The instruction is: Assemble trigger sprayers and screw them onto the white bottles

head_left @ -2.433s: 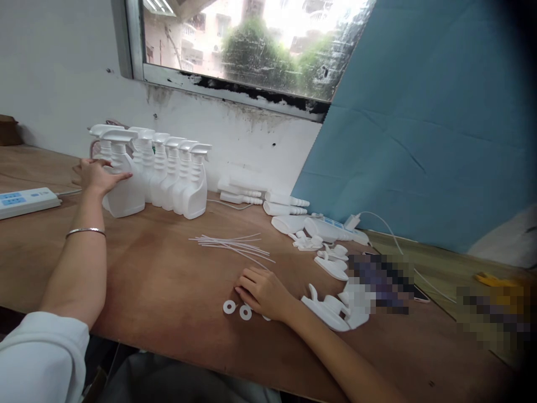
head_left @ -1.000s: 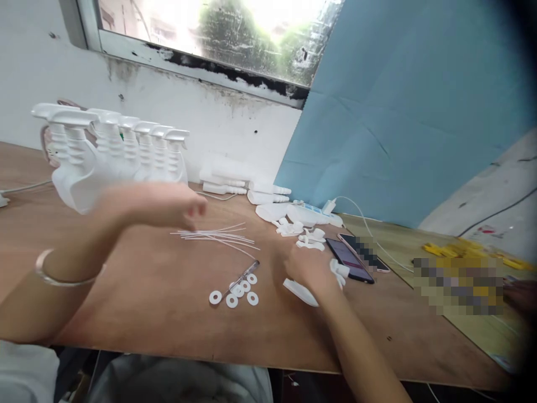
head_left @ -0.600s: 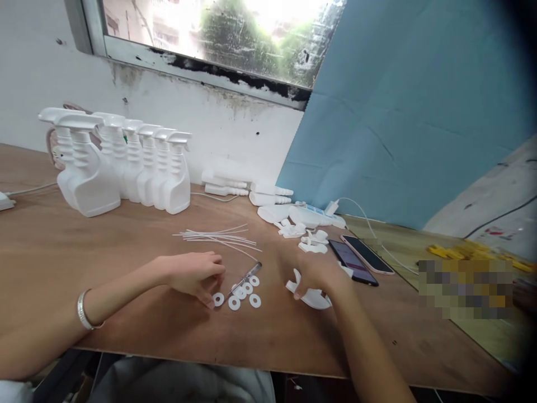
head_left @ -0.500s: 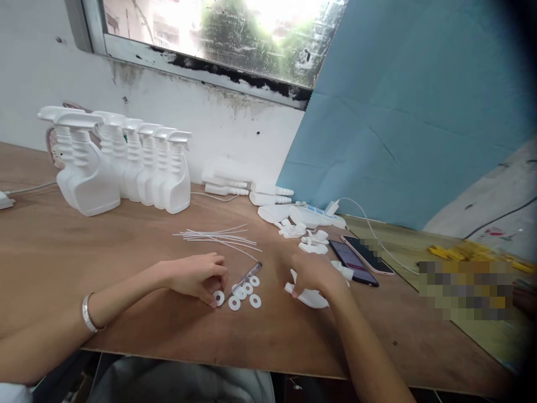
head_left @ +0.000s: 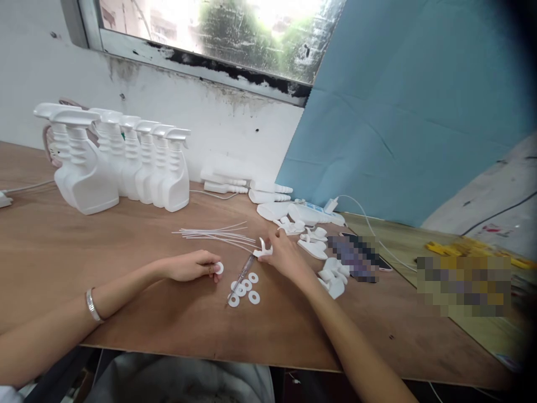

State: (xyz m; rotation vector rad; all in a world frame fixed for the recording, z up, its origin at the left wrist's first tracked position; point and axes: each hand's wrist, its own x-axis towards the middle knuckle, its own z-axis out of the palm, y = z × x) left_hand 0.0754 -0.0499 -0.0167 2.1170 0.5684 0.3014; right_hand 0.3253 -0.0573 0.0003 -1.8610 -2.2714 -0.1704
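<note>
My left hand [head_left: 195, 266] is closed, pinching a white ring washer [head_left: 220, 268] between thumb and fingers above the table. In my right hand [head_left: 287, 254] is a white plastic spray trigger head [head_left: 263, 250], its curved prongs pointing up and left; my fingers cover the rest of it. Between the hands lies a screwdriver with a clear handle [head_left: 244, 270], its shaft crossing several loose flat washers [head_left: 254, 297]. Just behind are several thin white dip tubes [head_left: 213, 232]. More white spray trigger heads [head_left: 334, 277] rest to the right of my right hand.
White spray bottles with heads fitted [head_left: 92, 179] stand in a cluster at the back left. Bottles without heads [head_left: 272, 210] lie along the wall. A power strip [head_left: 321, 211] with a charger, blurred phones [head_left: 352, 254] and yellow items [head_left: 453, 246] are at the right.
My left hand has picked the washer up off the table and raised it. My right hand has moved left and away from me, bringing the trigger head closer to my left hand.
</note>
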